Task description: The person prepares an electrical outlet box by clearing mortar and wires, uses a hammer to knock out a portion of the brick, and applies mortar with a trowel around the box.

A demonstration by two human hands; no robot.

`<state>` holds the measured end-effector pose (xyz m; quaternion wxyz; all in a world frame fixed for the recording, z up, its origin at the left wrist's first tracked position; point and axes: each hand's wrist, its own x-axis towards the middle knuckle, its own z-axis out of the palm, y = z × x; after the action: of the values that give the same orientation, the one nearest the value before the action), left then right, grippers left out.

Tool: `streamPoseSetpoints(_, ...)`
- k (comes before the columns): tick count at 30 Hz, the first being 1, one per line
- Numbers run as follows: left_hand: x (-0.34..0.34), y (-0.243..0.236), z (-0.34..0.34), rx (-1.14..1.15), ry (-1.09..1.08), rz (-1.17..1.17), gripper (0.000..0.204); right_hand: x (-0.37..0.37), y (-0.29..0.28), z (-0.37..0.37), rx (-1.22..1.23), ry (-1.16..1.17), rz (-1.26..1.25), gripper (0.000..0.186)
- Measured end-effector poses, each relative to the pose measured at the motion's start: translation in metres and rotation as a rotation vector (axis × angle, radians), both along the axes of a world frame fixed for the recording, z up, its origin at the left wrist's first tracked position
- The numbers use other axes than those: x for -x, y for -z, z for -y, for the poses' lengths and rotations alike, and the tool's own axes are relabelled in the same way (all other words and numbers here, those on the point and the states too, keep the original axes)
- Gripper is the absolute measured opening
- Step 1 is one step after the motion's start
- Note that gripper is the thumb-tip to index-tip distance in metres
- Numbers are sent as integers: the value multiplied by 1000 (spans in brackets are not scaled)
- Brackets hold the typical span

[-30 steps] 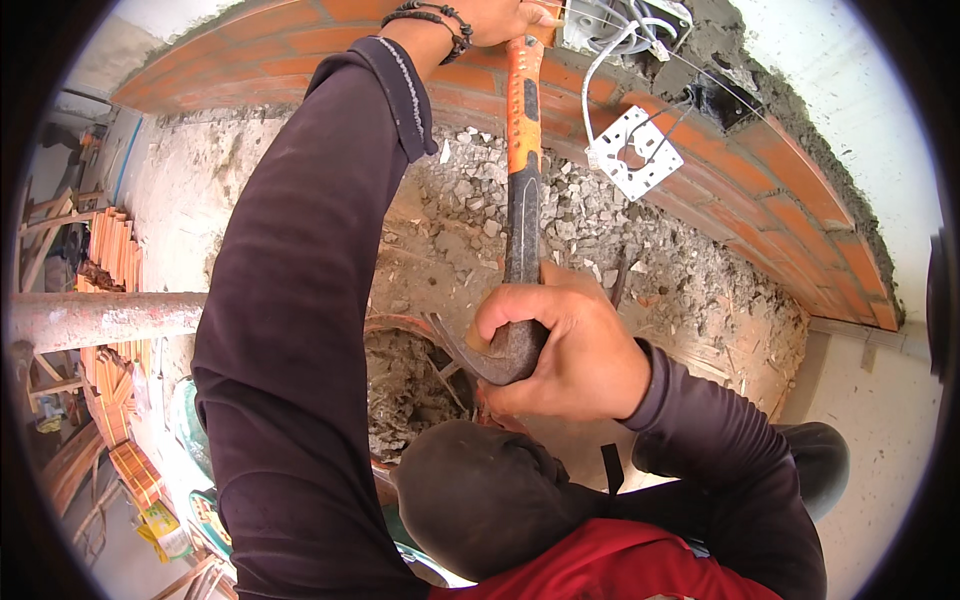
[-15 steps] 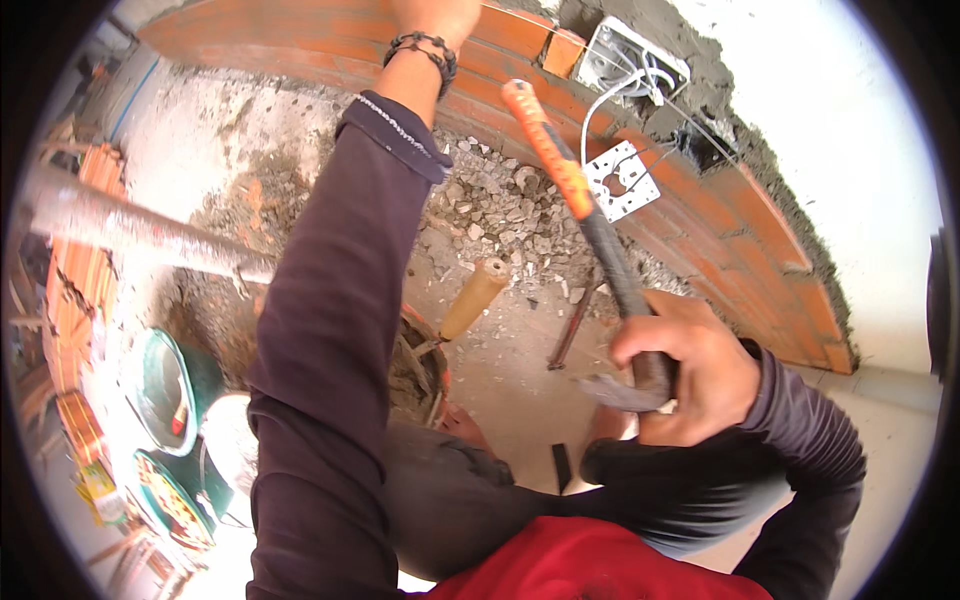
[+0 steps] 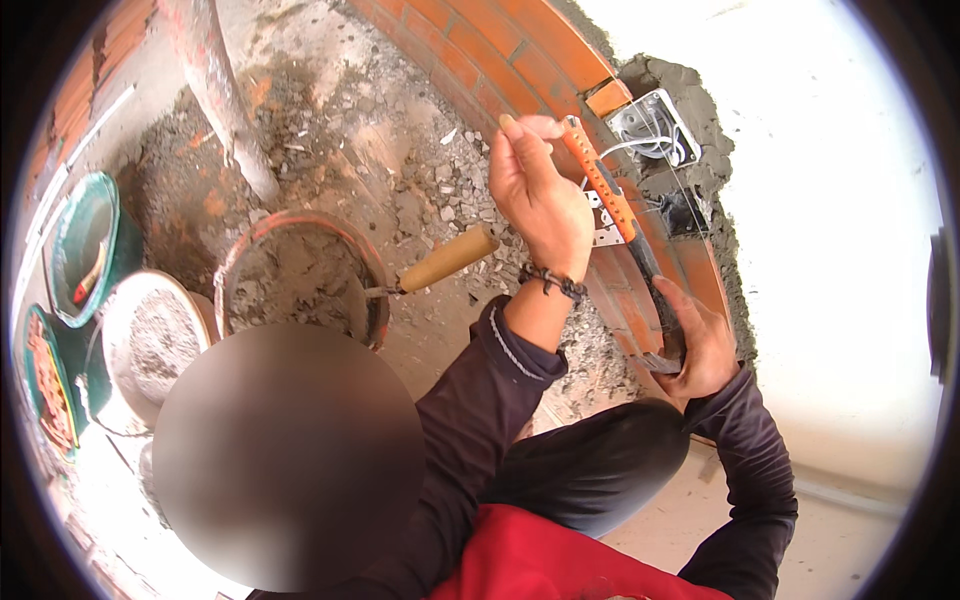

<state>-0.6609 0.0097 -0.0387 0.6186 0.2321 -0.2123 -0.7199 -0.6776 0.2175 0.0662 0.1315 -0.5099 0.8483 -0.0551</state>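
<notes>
My left hand [image 3: 540, 200] is raised left of the orange and black hammer's handle [image 3: 615, 205], its fingers curled and blurred at the tips; anything inside is unclear. My right hand [image 3: 700, 345] grips the hammer low by its metal head, holding the handle upward along the brick wall [image 3: 475, 60]. Behind the handle are a white perforated plate [image 3: 608, 232] and an open electrical box [image 3: 650, 125] with white cables, set beside grey mortar. A thin line runs down past a dark recessed box [image 3: 680, 215].
A bucket of mortar [image 3: 290, 275] holds a wooden-handled trowel [image 3: 445, 255]. Further left stand a white bucket [image 3: 160, 340] and green containers [image 3: 110, 245]. An upright pole [image 3: 215, 90] rises from the rubble-strewn floor [image 3: 370, 140]. A white wall [image 3: 820, 250] is on the right; a blurred patch covers the lower left.
My view has swung, bringing the buckets higher into it. My left hand has come down beside the hammer handle, palm showing; my right hand still grips the hammer, now tilted more to the left.
</notes>
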Motion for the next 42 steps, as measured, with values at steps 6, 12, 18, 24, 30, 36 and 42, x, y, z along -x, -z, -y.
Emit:
streamPoseSetpoints(6,0,11,37,-172,-124,-55,35,17,-5,6,-16,-190,-83,80)
streamPoseSetpoints(12,-1,9,45,-239,-137,-43,34,19,-6,17,-104,-86,-144,78)
streamPoseSetpoints(18,2,19,46,-262,-119,-13,36,13,-4,29,-67,34,-195,79)
streamPoseSetpoints(24,11,19,26,-134,-75,6,40,7,-11,24,-81,8,-174,81)
streamPoseSetpoints(30,29,29,-11,112,1,60,40,1,-36,29,-4,13,-139,81)
streamPoseSetpoints(36,83,73,-40,128,383,401,48,-14,-81,48,122,65,-225,77)
streamPoseSetpoints(42,122,81,-29,317,396,744,58,-16,-90,60,-65,-178,-330,64)
